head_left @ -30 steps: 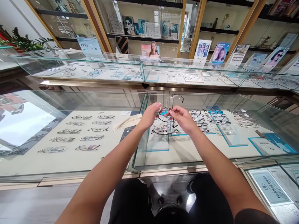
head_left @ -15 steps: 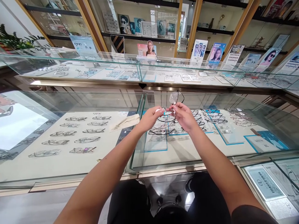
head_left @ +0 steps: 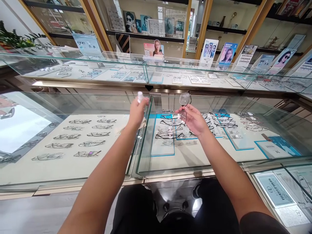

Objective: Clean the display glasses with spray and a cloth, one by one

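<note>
My left hand (head_left: 136,112) is closed round a small white bottle (head_left: 140,97), whose top sticks up above the fingers over the left glass case. Over the right case, my right hand (head_left: 193,119) pinches a pair of thin-rimmed glasses (head_left: 184,99) that are tilted, one lens up and the other lower, near the fingertips. Behind my left hand and wrist, a beige cloth (head_left: 142,124) is mostly hidden. Rows of glasses (head_left: 169,136) lie under the glass below my right hand.
The left glass case (head_left: 80,169) holds more glasses in two columns. A raised display case (head_left: 97,85) runs across behind, with upright poster cards (head_left: 209,53) on it. Certificates (head_left: 275,191) lie at the lower right. Shelves stand at the back.
My left hand has moved left and up, away from the glasses, with the white bottle now showing upright. My right hand still holds the glasses, shifted slightly.
</note>
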Tool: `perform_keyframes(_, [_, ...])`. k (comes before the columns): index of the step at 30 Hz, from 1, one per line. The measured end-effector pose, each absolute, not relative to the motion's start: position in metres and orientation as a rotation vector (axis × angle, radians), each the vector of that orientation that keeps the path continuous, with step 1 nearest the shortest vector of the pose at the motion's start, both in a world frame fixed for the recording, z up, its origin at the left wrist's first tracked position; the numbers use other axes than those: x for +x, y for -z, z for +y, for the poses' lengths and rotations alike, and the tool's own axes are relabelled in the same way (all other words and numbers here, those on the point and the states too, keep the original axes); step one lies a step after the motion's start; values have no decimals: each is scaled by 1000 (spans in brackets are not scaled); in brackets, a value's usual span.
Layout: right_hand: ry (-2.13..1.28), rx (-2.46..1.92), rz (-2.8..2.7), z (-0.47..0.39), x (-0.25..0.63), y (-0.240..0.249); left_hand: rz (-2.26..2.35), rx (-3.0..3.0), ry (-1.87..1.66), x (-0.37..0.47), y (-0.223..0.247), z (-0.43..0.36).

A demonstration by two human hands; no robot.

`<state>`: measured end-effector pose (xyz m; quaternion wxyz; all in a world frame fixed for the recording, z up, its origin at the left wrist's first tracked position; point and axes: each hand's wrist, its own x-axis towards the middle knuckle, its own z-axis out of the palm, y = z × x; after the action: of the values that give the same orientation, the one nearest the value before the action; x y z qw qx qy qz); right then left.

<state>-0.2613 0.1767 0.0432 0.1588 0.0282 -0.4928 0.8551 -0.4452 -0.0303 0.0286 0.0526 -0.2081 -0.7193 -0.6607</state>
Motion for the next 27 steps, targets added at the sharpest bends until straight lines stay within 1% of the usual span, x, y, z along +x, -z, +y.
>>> perform_keyframes(2, [-2455, 80, -1394, 178, -261, -44, -2231, -365, 1882, -470, -22, -44])
perform_keyframes(5, [-2476, 83, -1375, 180, -261, -43, -2414, -8, 1551, -498, -12, -63])
perform_keyframes(7, [-2481, 76, -1371, 181, -261, -43, -2499, 113, 1349, -509, -6, -74])
perform_keyframes(9, [-2482, 67, -1370, 182, -261, -42, -2570, 110, 1257, -514, -1, -82])
perform_keyframes(13, [-2494, 64, -1370, 182, -262, -40, -2672, 73, 1235, -516, 7, -92])
perform_keyframes(21, [-2476, 57, -1407, 182, -261, -38, -2725, 79, 1230, -512, 10, -91])
perform_keyframes(25, [-2477, 55, -1410, 183, -262, -36, -2707, 85, 1251, -504, 5, -84])
perform_keyframes(27, [-2487, 66, -1400, 183, -261, -36, -2605, 161, 1220, -493, -4, -79])
